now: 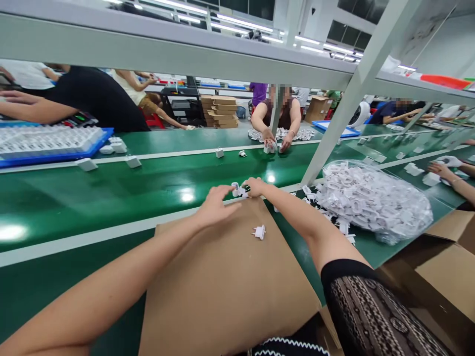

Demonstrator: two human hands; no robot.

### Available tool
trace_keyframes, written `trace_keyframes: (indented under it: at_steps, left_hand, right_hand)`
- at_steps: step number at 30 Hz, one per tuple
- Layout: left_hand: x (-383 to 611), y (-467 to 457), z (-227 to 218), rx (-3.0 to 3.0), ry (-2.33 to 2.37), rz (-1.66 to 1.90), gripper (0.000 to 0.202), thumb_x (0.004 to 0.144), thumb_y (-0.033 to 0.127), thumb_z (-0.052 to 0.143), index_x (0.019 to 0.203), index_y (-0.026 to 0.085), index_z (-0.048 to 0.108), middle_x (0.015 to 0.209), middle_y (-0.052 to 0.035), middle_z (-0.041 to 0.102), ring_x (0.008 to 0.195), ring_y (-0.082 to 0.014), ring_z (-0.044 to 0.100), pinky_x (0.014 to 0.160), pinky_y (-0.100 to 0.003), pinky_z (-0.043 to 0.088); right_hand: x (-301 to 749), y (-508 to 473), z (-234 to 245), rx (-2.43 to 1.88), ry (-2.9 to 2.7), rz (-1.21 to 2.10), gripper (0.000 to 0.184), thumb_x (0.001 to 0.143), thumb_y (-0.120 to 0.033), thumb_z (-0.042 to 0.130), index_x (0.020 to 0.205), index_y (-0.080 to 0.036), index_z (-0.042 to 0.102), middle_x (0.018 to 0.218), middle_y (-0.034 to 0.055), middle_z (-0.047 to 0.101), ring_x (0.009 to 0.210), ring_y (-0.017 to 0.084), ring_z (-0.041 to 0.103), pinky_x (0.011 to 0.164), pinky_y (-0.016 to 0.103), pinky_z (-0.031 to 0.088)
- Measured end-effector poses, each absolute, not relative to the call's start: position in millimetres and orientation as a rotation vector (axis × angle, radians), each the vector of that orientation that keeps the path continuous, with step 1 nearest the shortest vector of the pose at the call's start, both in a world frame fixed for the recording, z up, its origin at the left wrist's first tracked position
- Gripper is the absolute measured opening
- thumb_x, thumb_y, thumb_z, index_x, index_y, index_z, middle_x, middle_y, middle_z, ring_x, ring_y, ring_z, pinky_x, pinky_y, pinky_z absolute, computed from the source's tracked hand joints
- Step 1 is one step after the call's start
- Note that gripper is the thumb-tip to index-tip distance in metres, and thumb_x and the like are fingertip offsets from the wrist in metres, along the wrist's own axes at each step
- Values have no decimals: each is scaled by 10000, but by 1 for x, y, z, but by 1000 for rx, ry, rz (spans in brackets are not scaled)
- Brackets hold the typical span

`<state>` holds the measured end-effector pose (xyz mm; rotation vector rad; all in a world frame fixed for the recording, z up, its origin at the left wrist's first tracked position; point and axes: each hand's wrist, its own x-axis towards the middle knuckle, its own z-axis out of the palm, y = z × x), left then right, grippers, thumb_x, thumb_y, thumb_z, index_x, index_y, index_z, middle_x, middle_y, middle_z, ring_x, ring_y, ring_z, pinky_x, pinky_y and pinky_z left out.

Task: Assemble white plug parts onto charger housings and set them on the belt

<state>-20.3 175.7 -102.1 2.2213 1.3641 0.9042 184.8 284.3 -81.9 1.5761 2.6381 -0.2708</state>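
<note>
My left hand [217,206] reaches over a flat brown cardboard sheet [222,291], its fingers spread towards a small cluster of white plug adapters [237,191]. My right hand [256,187] rests on that cluster from the right, touching it. Whether it grips one, I cannot tell. A single white plug adapter [259,232] lies on the cardboard just below my hands. To the right of my right arm, a large clear bag of white plug parts [373,202] sits on the green belt, with loose pieces spilled beside it.
A green conveyor belt [111,198] runs across the view, with scattered white adapters. A blue tray of white parts [48,146] stands at left. A co-worker's hands [274,143] work among white parts across the belt. An open cardboard box [441,262] sits at right; a grey shelf beam [166,49] crosses overhead.
</note>
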Motion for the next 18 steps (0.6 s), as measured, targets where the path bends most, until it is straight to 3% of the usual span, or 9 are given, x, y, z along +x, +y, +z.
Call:
trace_keyframes:
  at_steps: [3,8,13,16,18]
  left_hand:
    - [-45,248,-76,2142,1634,966,573,853,477,714,1335,170,680,1337,-142,676,1216,-335,617,1090,-468,496]
    - [-34,375,-56,2029,1887,781,532,886,289,697,1375,83,653,1376,-185,668,1287,-332,609,1128,-414,458]
    - [6,448,-77,2007,1856,678,685,804,188,772,1447,40,586,1493,-227,586,1398,-344,536,1192,-427,387]
    - [19,474,-98,2007,1868,617,865,768,187,830,1539,15,477,1631,-268,414,1518,-359,394,1250,-459,294]
    - [19,491,-110,2000,1915,571,979,757,236,875,1596,38,411,1707,-279,253,1584,-397,260,1274,-501,226]
  right_hand:
    - [187,296,-79,1609,2607,-264,426,776,-55,720,1176,-202,742,1201,105,685,982,239,639,818,283,457]
    - [209,250,-55,1761,2669,-94,464,857,23,525,1245,-194,661,1250,131,590,1066,268,537,816,314,392]
    - [221,129,-80,1437,2944,-291,383,858,-69,618,1196,-245,656,1117,86,599,1037,265,518,802,337,422]
    - [223,92,-112,1516,2893,-326,376,876,-103,616,1233,-219,626,1145,108,607,1053,284,512,965,449,456]
    - [222,90,-128,1568,2878,-356,360,887,-123,619,1236,-209,617,1170,117,612,1102,303,505,1131,586,363]
